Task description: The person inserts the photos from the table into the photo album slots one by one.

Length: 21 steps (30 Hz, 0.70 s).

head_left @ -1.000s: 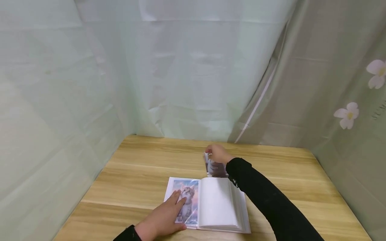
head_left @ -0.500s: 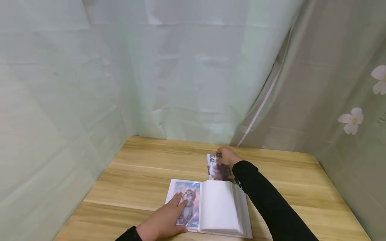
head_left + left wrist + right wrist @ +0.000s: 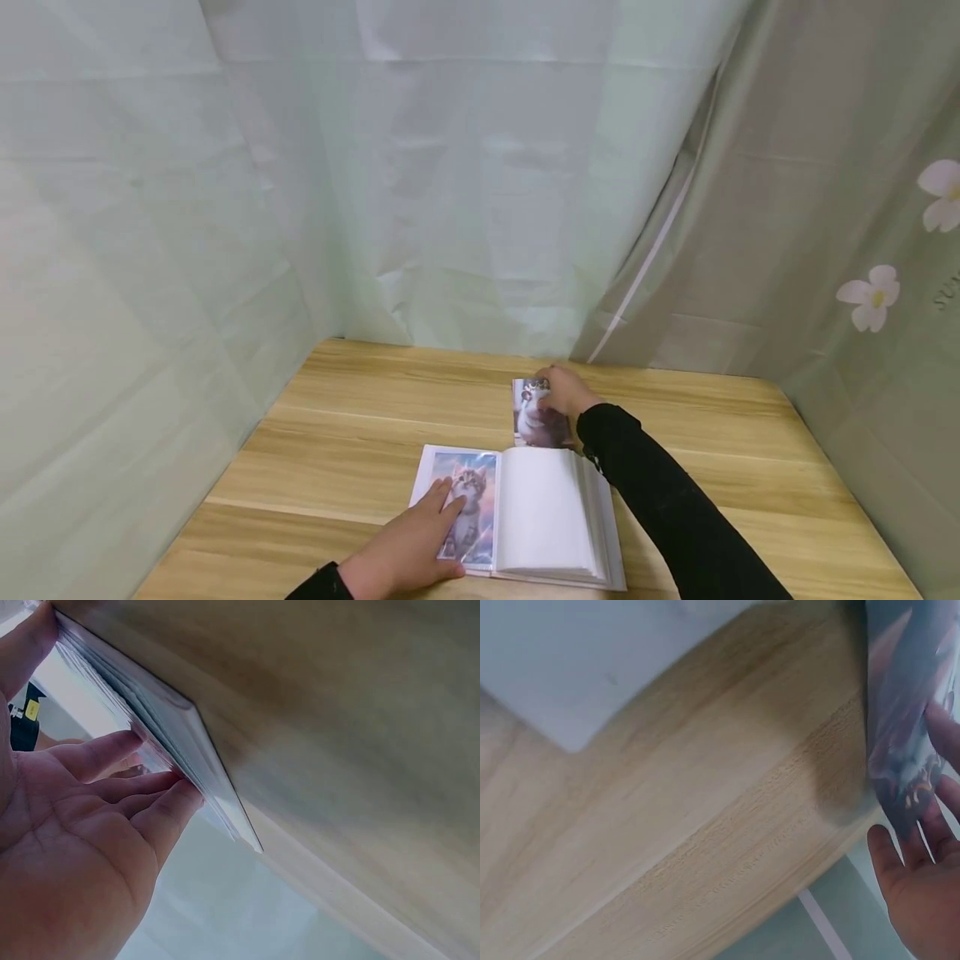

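Observation:
An open photo album [image 3: 546,510] lies near the front of the table in the head view. Its left page bears a kitten picture [image 3: 472,533] against a pastel sky; the right-hand page is blank white. My left hand [image 3: 416,533] rests on the left page with its fingers extended, partly covering that kitten. In the left wrist view its fingertips [image 3: 184,791] touch the album's pages [image 3: 124,690]. Just behind the album is a cat photo [image 3: 531,421], pinched near its far right corner between thumb and fingers of my right hand [image 3: 566,392]. The right wrist view shows this glossy photo [image 3: 907,727] raised off the tabletop.
The wood-grain table [image 3: 360,417] extends around the album on all sides. Pale fabric curtains [image 3: 480,208] hang behind its back edge and along both sides. White flowers [image 3: 868,297] are printed on the right curtain.
My right hand has shifted right along the top of the cat photo, so more of its picture shows. The left hand stays on the album. The head view has tilted slightly.

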Tool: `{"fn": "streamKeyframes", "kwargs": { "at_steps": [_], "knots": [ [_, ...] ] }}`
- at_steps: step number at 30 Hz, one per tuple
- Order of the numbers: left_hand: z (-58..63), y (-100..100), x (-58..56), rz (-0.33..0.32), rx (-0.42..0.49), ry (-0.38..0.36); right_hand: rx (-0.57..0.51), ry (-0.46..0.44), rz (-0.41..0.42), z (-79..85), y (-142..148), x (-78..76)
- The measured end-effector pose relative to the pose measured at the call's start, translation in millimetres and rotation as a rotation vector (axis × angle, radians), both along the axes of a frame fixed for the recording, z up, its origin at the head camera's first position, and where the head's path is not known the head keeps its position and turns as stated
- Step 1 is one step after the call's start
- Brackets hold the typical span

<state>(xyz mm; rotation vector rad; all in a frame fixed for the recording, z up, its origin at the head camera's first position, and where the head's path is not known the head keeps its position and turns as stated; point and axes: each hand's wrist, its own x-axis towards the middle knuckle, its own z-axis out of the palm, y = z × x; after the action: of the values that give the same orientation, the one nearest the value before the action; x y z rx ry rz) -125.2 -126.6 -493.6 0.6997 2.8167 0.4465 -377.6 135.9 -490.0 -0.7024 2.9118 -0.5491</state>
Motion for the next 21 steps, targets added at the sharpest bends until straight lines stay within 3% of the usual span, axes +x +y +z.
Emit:
{"fn": "streamKeyframes", "kwargs": {
  "at_steps": [5,13,21],
  "knots": [
    [0.5,-1,-2.2,-0.009,0.002,-0.002,-0.037,0.074,0.004,2.6,5,-0.8],
    [-0.1,-4,-4.8,-0.013,0.008,0.004,-0.228,0.071,-0.013,23.4,6,-0.8],
    [2.0,-6,-6.6,0.013,0.053,-0.013,-0.225,0.021,0.009,52.3,7,5.9]
  ]
}}
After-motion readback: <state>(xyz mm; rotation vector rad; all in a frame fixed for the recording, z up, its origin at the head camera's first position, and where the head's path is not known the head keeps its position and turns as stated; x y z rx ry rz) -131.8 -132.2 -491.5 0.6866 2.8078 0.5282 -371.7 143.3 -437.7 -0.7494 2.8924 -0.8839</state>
